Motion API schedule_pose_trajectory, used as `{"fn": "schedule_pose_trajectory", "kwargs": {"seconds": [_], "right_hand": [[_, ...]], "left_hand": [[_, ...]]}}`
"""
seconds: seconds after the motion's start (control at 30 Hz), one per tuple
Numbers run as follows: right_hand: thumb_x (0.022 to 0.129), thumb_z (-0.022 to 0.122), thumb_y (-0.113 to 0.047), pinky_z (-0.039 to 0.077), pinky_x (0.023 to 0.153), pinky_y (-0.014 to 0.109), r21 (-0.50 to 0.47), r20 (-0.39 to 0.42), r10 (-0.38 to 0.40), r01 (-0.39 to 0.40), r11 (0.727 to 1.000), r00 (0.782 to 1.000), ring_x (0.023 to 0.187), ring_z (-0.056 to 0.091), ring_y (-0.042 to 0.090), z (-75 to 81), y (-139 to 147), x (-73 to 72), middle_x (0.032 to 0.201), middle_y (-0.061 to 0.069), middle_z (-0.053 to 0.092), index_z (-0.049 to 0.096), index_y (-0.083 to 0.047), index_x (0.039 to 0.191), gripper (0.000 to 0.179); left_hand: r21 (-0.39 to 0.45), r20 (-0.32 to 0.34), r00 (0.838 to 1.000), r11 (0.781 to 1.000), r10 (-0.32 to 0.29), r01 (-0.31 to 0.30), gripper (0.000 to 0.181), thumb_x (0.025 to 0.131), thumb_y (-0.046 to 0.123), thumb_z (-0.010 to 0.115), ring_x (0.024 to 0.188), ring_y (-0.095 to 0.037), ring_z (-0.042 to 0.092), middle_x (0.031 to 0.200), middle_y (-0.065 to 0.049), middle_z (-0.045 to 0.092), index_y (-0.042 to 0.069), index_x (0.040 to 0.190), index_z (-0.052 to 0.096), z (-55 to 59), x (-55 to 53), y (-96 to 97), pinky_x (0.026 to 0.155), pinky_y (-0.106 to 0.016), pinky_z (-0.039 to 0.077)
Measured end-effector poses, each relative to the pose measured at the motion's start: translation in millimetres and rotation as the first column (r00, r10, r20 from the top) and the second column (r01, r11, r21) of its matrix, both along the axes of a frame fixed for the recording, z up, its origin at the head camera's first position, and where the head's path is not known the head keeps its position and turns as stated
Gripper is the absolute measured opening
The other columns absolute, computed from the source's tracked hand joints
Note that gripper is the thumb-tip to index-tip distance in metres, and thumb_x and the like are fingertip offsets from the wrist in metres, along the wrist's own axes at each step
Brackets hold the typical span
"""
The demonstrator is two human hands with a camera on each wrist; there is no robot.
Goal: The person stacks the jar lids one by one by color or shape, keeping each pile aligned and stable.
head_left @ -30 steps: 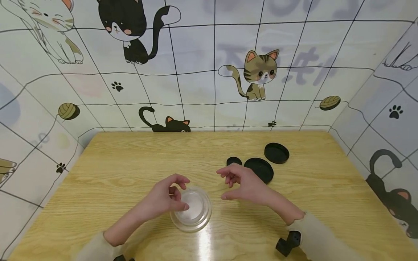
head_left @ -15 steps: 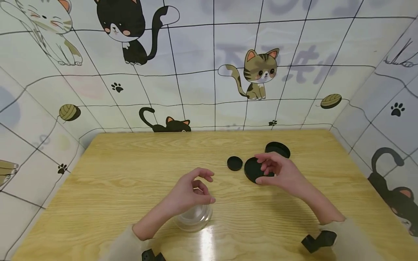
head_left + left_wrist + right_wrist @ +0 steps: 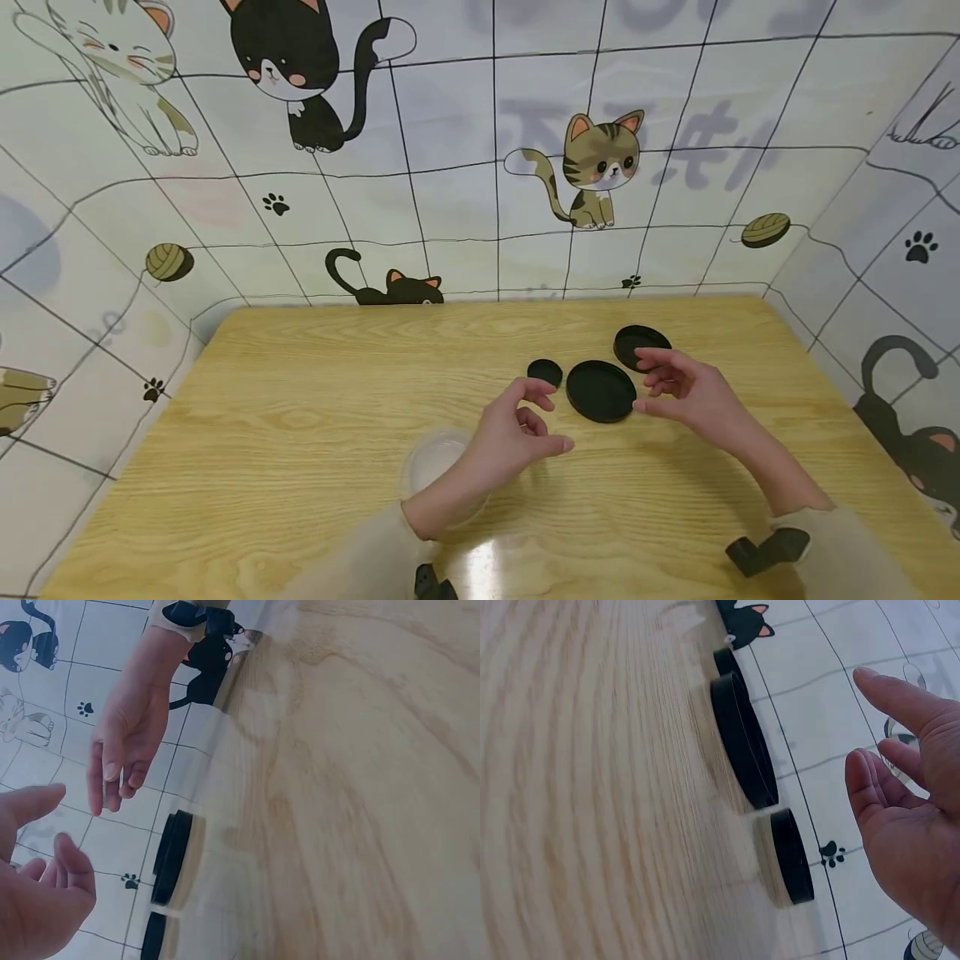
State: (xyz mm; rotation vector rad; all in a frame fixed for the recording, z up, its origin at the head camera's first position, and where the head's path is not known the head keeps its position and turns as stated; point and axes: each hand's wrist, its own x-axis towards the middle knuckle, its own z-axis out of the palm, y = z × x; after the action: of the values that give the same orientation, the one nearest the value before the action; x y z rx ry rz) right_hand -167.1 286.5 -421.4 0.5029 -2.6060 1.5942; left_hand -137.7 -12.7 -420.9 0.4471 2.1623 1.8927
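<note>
My left hand (image 3: 510, 437) hovers over the table with its fingers loosely bent and nothing between them. Just beyond its fingertips lie a small black round lid (image 3: 545, 372) and a large black round lid (image 3: 601, 392). My right hand (image 3: 693, 396) is held in the air at the right of the large lid, fingers relaxed and holding nothing. Its fingers overlap the edge of another black round lid (image 3: 639, 346) at the back in the head view. Clear round glass or plastic ware (image 3: 435, 458) stands on the table, partly hidden under my left forearm.
The wooden table (image 3: 315, 400) ends at the back and sides against a cloth (image 3: 450, 208) printed with cats and grid lines. A bright light reflection (image 3: 483, 567) shows on the table near the front. Each wrist carries a small black camera (image 3: 768, 550).
My left hand has moved right, from over the clear ware to near the black lids. The right hand has passed across the lids to their right side. The lids and the ware stay put.
</note>
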Motion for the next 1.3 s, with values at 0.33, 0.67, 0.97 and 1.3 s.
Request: {"fn": "schedule_pose_trajectory", "kwargs": {"seconds": [0.33, 0.67, 0.97, 1.3], "right_hand": [[0.09, 0.079, -0.005, 0.051, 0.078, 0.017, 0.032, 0.038, -0.029, 0.028, 0.999, 0.999, 0.098, 0.061, 0.016, -13.4, 21, -8.2, 0.122, 0.012, 0.06, 0.049, 0.007, 0.145, 0.064], [0.091, 0.079, -0.011, 0.052, 0.081, 0.018, 0.064, 0.141, -0.028, 0.019, 0.998, 0.99, 0.101, 0.06, 0.01, -28.6, 26, -13.3, 0.132, 0.027, 0.055, 0.045, 0.008, 0.148, 0.069], [0.088, 0.081, -0.006, 0.054, 0.083, 0.02, 0.051, 0.166, 0.02, -0.029, 0.998, 0.986, 0.102, 0.062, 0.017, -34.7, 22, -17.1, 0.131, 0.028, 0.057, 0.045, 0.01, 0.147, 0.071], [0.087, 0.082, -0.006, 0.055, 0.084, 0.023, 0.069, 0.188, 0.053, -0.067, 0.995, 0.981, 0.107, 0.063, 0.029, -34.8, 19, -22.0, 0.133, 0.029, 0.056, 0.044, 0.008, 0.148, 0.073]], "left_hand": [[0.037, 0.033, 0.998, 0.997, 0.061, -0.062, 0.061, 0.08, 0.004, 0.087, 0.076, -0.01, 0.059, 0.12, -0.014, 0.058, 0.008, 0.133, 0.056, -17.2, -9.7, 24.8, 0.062, -0.023, 0.051], [0.044, 0.057, 0.995, 0.996, 0.081, -0.083, 0.069, 0.082, 0.003, 0.086, 0.082, -0.01, 0.067, 0.134, -0.015, 0.054, 0.003, 0.14, 0.051, -35.3, -18.3, 42.2, 0.069, -0.024, 0.056], [0.047, 0.071, 0.988, 0.989, 0.134, -0.138, 0.073, 0.08, 0.003, 0.087, 0.084, -0.01, 0.067, 0.132, -0.011, 0.056, 0.004, 0.143, 0.051, -45.5, -23.3, 45.5, 0.069, -0.023, 0.055], [0.049, 0.105, 0.987, 0.99, 0.124, -0.13, 0.074, 0.08, 0.001, 0.086, 0.086, -0.011, 0.069, 0.134, -0.012, 0.057, 0.003, 0.144, 0.05, -47.0, -25.8, 49.3, 0.071, -0.024, 0.057]]}}
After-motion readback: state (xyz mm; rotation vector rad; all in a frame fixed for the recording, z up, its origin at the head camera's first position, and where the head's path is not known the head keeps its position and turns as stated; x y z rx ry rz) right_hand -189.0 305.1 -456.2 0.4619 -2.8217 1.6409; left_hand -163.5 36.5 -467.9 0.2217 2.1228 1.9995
